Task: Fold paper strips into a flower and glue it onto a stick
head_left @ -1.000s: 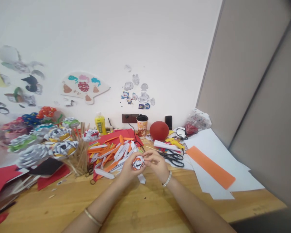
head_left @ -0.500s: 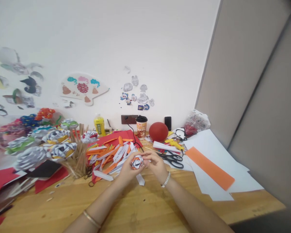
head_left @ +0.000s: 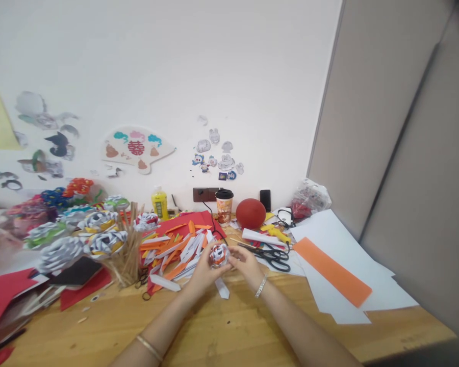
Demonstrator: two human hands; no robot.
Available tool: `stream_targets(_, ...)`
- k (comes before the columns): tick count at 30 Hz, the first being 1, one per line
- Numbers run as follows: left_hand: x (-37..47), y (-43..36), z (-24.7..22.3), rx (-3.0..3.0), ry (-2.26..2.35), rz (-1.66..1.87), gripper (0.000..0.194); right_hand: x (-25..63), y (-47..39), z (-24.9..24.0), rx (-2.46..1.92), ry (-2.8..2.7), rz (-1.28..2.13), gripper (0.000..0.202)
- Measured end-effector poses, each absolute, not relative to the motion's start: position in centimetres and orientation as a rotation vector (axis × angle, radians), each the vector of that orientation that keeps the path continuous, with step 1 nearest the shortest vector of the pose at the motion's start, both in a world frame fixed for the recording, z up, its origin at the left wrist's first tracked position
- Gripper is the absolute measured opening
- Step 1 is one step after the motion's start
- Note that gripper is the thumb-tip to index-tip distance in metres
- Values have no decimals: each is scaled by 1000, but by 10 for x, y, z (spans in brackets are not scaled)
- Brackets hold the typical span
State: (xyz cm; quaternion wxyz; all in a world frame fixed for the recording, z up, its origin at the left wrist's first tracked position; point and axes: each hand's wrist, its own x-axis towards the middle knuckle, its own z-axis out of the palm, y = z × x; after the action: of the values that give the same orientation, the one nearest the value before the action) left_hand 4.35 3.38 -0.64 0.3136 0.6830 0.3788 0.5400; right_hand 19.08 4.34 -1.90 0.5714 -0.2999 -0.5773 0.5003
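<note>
Between my hands is a small paper flower [head_left: 219, 255] of white and orange folded strips, raised a little over the table's middle. My left hand [head_left: 204, 270] is closed around its left side and underside. On its right edge, the fingers of my right hand [head_left: 247, 262] pinch at the outer paper. Just left of my hands spreads a heap of folded orange and white paper strips [head_left: 176, 247]. One white strip [head_left: 222, 288] lies under the flower, its pointed end showing below my left hand.
Black scissors [head_left: 273, 257], a yellow glue gun [head_left: 276, 233], a red ball-like object [head_left: 251, 214] and a paper cup [head_left: 225, 208] stand or lie behind. White sheets [head_left: 352, 265] with an orange strip [head_left: 332, 271] are right. Finished paper flowers [head_left: 105, 243] and sticks [head_left: 124, 255] crowd the left.
The flower has turned in my hands, so more orange faces the camera. My right fingers have shifted slightly along its edge. The whole view has tipped slightly upward.
</note>
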Motion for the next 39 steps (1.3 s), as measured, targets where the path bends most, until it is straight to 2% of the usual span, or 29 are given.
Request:
stream_targets(7,42,34,-9,1788,905,1342,58,189,42,-21,-719,-1283,1241,36)
stream_targets(12,42,34,-12,1862,907,1370,48,190,41,-21,-709,-1287,1246,36)
stream_targets(17,44,27,-5,1929,967,1376,48,189,40,-21,-719,-1353,1208,33)
stream_targets(20,44,24,-1,1959,974,1370,33,191,40,-18,-737,-1378,1118,30)
stream_targets(23,43,25,1,1988,1025,1355,26,196,38,-11,-734,-1493,843,20)
stream_targets(26,41,26,1,2008,999,1249,30,202,34,-4,-676,-1779,542,13)
stream_targets(31,32,26,-3,1941,889,1088,43,206,35,-1,-653,-2063,287,12)
stream_targets(36,23,32,-11,1789,851,934,36,209,39,-3,-635,-2150,234,14)
stream_targets(39,22,39,-13,1730,798,978,47,210,40,-2,-644,-2109,289,14)
